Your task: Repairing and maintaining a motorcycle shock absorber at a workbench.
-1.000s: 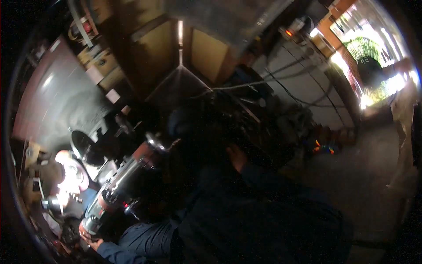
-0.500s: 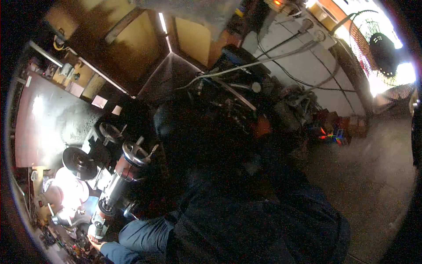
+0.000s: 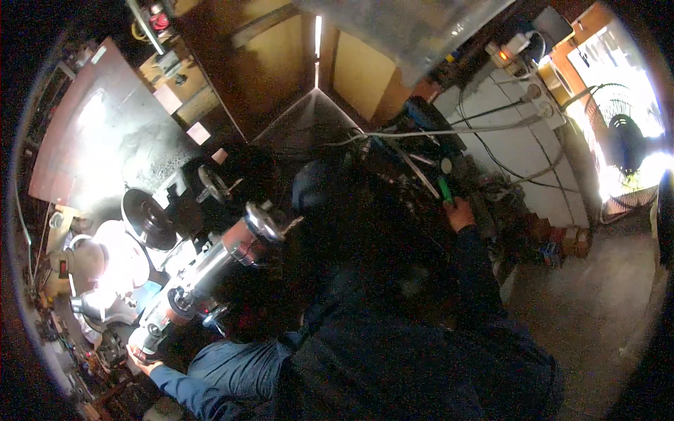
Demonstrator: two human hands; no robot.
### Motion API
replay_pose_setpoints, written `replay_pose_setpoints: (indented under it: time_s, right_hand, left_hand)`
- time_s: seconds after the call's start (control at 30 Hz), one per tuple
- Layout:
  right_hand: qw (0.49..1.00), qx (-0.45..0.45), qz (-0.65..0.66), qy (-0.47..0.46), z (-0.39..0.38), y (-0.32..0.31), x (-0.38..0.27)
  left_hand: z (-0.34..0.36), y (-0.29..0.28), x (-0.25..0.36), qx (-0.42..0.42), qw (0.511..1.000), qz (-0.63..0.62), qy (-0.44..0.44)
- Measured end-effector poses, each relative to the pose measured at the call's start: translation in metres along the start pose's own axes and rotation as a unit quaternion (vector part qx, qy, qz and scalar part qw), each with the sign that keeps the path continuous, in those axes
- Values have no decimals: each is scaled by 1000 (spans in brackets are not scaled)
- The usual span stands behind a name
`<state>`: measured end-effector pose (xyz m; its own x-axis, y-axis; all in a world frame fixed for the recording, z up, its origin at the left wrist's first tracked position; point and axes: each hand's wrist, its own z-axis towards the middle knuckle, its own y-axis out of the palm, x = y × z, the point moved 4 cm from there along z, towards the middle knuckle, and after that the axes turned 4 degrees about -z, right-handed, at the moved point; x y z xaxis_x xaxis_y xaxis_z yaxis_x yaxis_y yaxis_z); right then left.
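At the lower left, my left hand is against the light metal lower end of a machine. Its fingers curl around that end, partly hidden. The machine has a shiny cylinder with reddish-brown sections and a chrome handwheel at its upper end. Out to the right, my right hand is closed around a tool with a bright green handle. Just beyond the handle is a pale round disc; whether it belongs to the tool, I cannot tell.
A bright lamp glares beside a dark round disc. Behind them stands a reddish panel. Cables cross above dark, cluttered tools. A fan stands at the far right, near bricks.
My right hand has come into view from the dark, holding the green-handled tool. My left hand stays at the machine's end. The whole view has shifted and tilted.
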<state>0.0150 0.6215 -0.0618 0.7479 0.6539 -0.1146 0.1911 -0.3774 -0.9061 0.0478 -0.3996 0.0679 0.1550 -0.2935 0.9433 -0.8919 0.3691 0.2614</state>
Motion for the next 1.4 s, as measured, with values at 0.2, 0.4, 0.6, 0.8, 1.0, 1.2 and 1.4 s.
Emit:
replay_pose_setpoints:
  time_s: [0.2, 0.4, 0.6, 0.8, 1.0, 1.2, 1.4]
  right_hand:
    - [991, 125, -36, -23, 57, 1, -59]
    - [934, 61, -92, -341, 98, 37, -131]
    - [946, 93, 20, -310, 83, -17, -147]
    - [936, 36, 276, -218, -98, -135, -261]
    - [763, -262, 381, -452, -229, -157, -387]
    - [744, -268, 446, -419, -235, -140, -368]
    - [960, 152, -54, -227, -8, -75, -195]
  left_hand:
    - [63, 14, -89, -85, 996, 31, -27]
    - [48, 12, -91, -80, 993, 78, 33]
    - [-20, 43, -72, 10, 999, -49, -19]
    - [-161, 111, -57, 204, 871, 142, 423]
    - [-214, 165, -114, -159, 956, 164, 184]
    - [-216, 145, -141, -222, 961, 30, 163]
    - [-230, 159, -145, -240, 963, 13, 124]
